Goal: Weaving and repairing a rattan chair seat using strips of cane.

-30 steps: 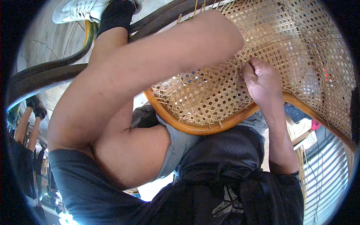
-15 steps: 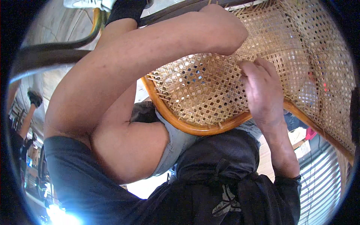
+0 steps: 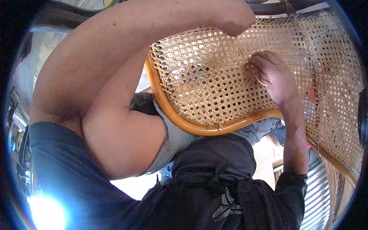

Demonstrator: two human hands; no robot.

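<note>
Beyond our dark shirt (image 3: 249, 199), the cane panel (image 3: 226, 82) lies long axis left-right, rounded end leftward. Our right hand (image 3: 274, 74) pinches a pale strand (image 3: 262, 82); left hand (image 3: 239, 17) mostly hidden, grip we cannot tell.

- A bright light (image 3: 48, 214), at the lower left.
- A corrugated sheet (image 3: 317, 191), pale and striped, at the lower right.
- A grey floor (image 3: 50, 40), at the upper left.
</note>
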